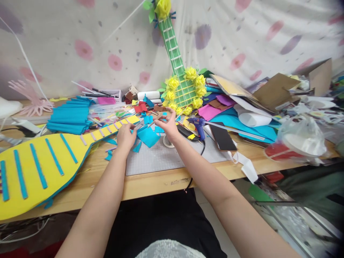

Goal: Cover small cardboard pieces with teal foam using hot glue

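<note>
2 bare arms (100, 197) extended forward; hands (127, 137) near each other, fingers (171, 113) bent.

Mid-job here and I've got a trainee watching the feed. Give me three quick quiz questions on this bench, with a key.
1. What colour is the scrap of paper lying between the left hand and the right hand?

2. True or false: in this view, the glue gun lies between the right hand and the phone.

3. Which colour are the flowers around the body of the green toy guitar?
A. Red
B. Yellow
C. White

Key
1. Blue.
2. True; the phone is just to the right of the glue gun.
3. B.
</note>
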Available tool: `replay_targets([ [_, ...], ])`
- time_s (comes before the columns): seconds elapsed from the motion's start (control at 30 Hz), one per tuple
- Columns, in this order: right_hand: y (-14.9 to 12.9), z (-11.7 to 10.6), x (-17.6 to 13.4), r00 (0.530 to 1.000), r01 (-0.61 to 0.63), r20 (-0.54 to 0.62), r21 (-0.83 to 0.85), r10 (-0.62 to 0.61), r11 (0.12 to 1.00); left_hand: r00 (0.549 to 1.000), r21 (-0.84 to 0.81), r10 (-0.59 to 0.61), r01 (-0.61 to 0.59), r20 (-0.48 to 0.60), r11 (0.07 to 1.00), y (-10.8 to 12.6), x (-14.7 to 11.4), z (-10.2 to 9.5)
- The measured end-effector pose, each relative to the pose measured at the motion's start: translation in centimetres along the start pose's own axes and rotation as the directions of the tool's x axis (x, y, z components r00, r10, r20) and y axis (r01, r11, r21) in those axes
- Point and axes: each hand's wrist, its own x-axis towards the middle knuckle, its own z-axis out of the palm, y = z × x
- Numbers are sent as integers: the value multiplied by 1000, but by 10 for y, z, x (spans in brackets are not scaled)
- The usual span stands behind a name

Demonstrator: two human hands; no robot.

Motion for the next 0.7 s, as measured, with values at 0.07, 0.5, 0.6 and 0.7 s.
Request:
replay_targets([
  [0.07, 6, -2, -3, 998, -57, 17, 33, 57, 998, 999, 50, 30, -32, 30, 998, -2, 1, 3],
  [0.5, 10, 0, -5, 885, -382, 370, 225, 284, 896, 989, -272, -145, 138, -6, 952, 1, -14, 23],
  [0.6, 7, 6, -4, 880, -388, 368, 197, 299, 900, 978, -371, -205, 202, 32, 906, 4, -17, 24],
  [0.7, 3, 10, -2, 881, -390, 348, 150, 320, 909, 954, -455, -281, 296, 102, 840, 14, -21, 22],
])
